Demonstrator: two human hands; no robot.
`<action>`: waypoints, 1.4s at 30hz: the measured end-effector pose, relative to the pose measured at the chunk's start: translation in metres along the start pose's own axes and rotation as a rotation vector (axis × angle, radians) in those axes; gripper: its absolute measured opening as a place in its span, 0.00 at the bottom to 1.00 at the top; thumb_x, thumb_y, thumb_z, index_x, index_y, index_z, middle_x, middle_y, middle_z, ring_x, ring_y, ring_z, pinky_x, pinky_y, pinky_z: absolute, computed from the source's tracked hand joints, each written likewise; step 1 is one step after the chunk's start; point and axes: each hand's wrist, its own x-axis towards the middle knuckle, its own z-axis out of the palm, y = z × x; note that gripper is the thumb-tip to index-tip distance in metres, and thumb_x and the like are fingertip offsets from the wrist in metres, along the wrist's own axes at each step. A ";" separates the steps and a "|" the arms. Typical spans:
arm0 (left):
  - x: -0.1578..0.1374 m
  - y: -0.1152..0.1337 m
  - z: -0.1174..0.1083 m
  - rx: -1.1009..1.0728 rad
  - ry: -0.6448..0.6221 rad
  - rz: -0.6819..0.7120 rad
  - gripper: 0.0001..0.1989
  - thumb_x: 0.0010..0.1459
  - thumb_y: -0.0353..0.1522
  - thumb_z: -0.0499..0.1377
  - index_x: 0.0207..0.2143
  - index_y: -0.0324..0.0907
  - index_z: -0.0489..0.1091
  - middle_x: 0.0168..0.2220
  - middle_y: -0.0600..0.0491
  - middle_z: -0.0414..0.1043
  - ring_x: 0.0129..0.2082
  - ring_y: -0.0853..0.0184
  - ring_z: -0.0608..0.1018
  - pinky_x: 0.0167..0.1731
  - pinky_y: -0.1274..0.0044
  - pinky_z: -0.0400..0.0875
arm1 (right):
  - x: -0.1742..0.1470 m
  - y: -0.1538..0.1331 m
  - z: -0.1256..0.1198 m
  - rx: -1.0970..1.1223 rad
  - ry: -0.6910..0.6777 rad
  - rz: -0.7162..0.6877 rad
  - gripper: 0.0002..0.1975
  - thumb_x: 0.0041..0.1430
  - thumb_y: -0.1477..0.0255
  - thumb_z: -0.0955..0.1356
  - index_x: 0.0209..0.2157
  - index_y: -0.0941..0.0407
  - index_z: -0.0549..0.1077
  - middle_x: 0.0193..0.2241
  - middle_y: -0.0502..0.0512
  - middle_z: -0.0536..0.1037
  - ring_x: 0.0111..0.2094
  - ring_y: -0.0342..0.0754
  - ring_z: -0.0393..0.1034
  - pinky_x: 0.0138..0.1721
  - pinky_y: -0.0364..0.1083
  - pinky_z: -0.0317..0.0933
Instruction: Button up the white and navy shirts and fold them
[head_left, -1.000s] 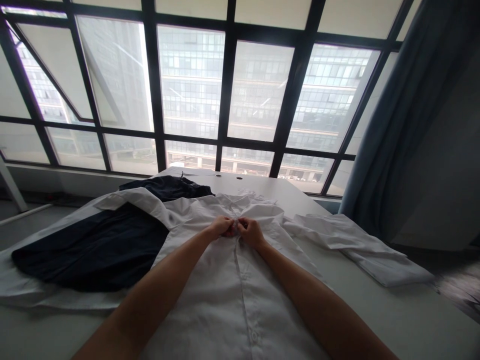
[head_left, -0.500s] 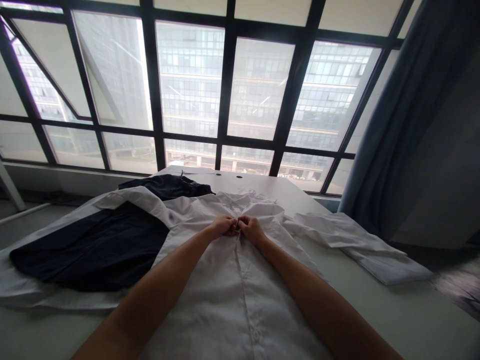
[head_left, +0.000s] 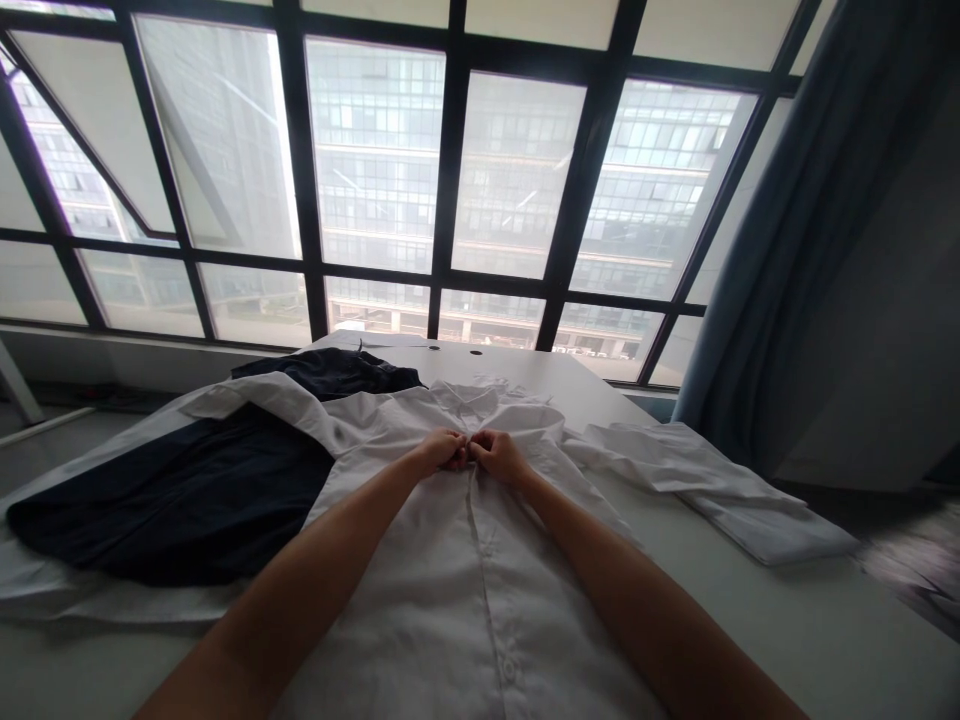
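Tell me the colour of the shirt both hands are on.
The shirt is plain white, seen best in the head view.

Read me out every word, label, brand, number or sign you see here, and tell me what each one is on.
There is no text that I can read.
White shirt: no legible label or brand; the part pinched between the left hand and right hand is too small and covered to check.
Dark cloth on the left: none visible.
Building outside the windows: too hazy to make out any sign.
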 end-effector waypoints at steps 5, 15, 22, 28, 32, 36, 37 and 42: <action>0.002 -0.002 0.003 0.047 0.046 0.033 0.14 0.64 0.33 0.56 0.24 0.37 0.67 0.17 0.58 0.64 0.15 0.77 0.66 0.19 0.83 0.61 | -0.003 -0.005 0.000 -0.165 0.064 -0.034 0.10 0.53 0.69 0.67 0.28 0.59 0.78 0.25 0.54 0.80 0.26 0.45 0.71 0.29 0.41 0.61; -0.003 -0.001 0.006 0.372 0.179 0.209 0.16 0.58 0.41 0.62 0.24 0.39 0.71 0.16 0.55 0.69 0.17 0.70 0.73 0.19 0.81 0.63 | -0.008 -0.013 0.001 -0.334 0.165 -0.010 0.10 0.54 0.68 0.67 0.29 0.57 0.79 0.26 0.55 0.81 0.28 0.48 0.74 0.30 0.41 0.59; 0.000 -0.004 0.004 0.528 0.238 0.261 0.15 0.59 0.37 0.58 0.22 0.38 0.72 0.16 0.55 0.68 0.19 0.70 0.72 0.21 0.81 0.60 | -0.014 -0.021 0.002 -0.430 0.131 0.009 0.09 0.56 0.68 0.68 0.32 0.56 0.80 0.28 0.57 0.82 0.31 0.49 0.75 0.31 0.42 0.58; 0.000 -0.005 0.003 0.459 0.173 0.282 0.14 0.58 0.34 0.56 0.21 0.39 0.68 0.14 0.59 0.62 0.16 0.73 0.65 0.19 0.81 0.55 | -0.008 -0.011 -0.003 -0.324 0.089 -0.029 0.09 0.56 0.70 0.67 0.30 0.56 0.80 0.27 0.54 0.81 0.30 0.47 0.73 0.32 0.41 0.59; -0.002 -0.006 -0.001 0.520 0.113 0.328 0.12 0.61 0.34 0.54 0.28 0.38 0.70 0.15 0.59 0.63 0.15 0.72 0.66 0.20 0.81 0.57 | -0.002 -0.005 -0.007 -0.258 0.056 -0.022 0.09 0.54 0.71 0.66 0.27 0.57 0.78 0.22 0.51 0.78 0.26 0.44 0.70 0.29 0.40 0.57; -0.005 -0.005 -0.001 0.764 0.238 0.459 0.09 0.61 0.34 0.56 0.31 0.39 0.72 0.26 0.51 0.74 0.26 0.66 0.74 0.29 0.79 0.63 | 0.004 -0.001 -0.007 -0.153 0.029 0.051 0.12 0.54 0.71 0.64 0.20 0.58 0.74 0.17 0.49 0.73 0.21 0.42 0.64 0.25 0.40 0.55; -0.006 -0.005 0.000 0.817 0.265 0.466 0.09 0.62 0.34 0.56 0.32 0.39 0.72 0.28 0.49 0.75 0.29 0.64 0.76 0.31 0.78 0.64 | 0.005 0.000 -0.006 -0.122 0.020 0.072 0.13 0.54 0.71 0.63 0.19 0.58 0.73 0.15 0.49 0.72 0.19 0.41 0.63 0.24 0.40 0.55; -0.014 -0.005 0.005 0.971 0.368 0.449 0.12 0.64 0.37 0.54 0.39 0.39 0.73 0.35 0.43 0.76 0.39 0.55 0.78 0.40 0.72 0.67 | 0.005 0.000 -0.003 -0.071 -0.009 0.097 0.13 0.57 0.69 0.63 0.22 0.58 0.72 0.15 0.48 0.72 0.18 0.42 0.65 0.23 0.39 0.57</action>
